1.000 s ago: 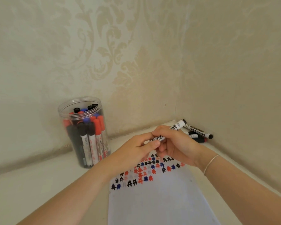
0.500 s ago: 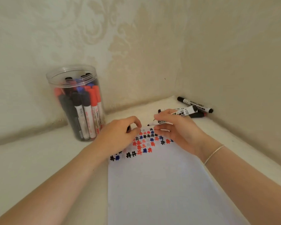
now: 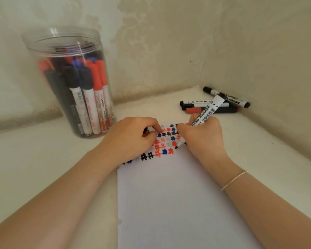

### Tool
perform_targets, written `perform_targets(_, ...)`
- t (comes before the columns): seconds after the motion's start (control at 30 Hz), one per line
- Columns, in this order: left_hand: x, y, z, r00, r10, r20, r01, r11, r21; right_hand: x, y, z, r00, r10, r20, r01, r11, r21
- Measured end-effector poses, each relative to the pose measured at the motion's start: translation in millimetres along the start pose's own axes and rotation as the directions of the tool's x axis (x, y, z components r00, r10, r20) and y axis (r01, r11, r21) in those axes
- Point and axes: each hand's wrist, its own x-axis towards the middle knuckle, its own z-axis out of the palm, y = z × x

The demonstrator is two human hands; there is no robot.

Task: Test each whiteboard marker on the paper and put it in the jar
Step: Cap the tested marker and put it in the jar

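Observation:
My right hand (image 3: 203,139) grips a white whiteboard marker (image 3: 209,111), uncapped, with its tip down on the paper (image 3: 169,203) among rows of black, red and blue hash marks. My left hand (image 3: 131,137) rests on the paper's top left and pinches a small black cap (image 3: 145,131), mostly hidden by the fingers. A clear plastic jar (image 3: 70,81) with several black, red and blue markers stands upright at the back left.
Several loose markers (image 3: 214,103) lie in the back right corner against the wall. Walls close off the surface at the back and on the right. The lower part of the paper is blank.
The cap came off the marker into my left hand. My right hand lowered the marker's tip onto the paper, and my left hand settled on the sheet. The camera tilted down.

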Motion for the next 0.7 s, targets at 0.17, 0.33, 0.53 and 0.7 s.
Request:
perform_targets(0.17, -0.1, -0.1, -0.2, 1.000, 0.007, 0.001, -0.007, 1.000, 0.003, -1.8, -0.1, 0.6, 0.999, -0.053, 0.010, 0.053, 0.997, -0.047)
perform_targets(0.33, -1.5, 0.5, -0.5, 1.000, 0.004, -0.002, -0.004, 1.000, -0.008, -1.8, 2.0, 0.1, 0.996, -0.088, -0.007, 0.088, 0.994, -0.061)
perform_targets(0.53, -1.5, 0.7, -0.2, 1.000, 0.001, 0.001, -0.001, 1.000, -0.010, -3.2, 0.2, -0.8, 0.997, -0.057, 0.054, 0.058, 0.998, -0.017)
perform_targets(0.7, -0.8, 0.2, 0.1, 1.000, -0.003, 0.006, 0.003, 1.000, -0.009, -3.7, 0.8, 0.6, 0.994, -0.109, 0.018, 0.110, 0.992, -0.055)
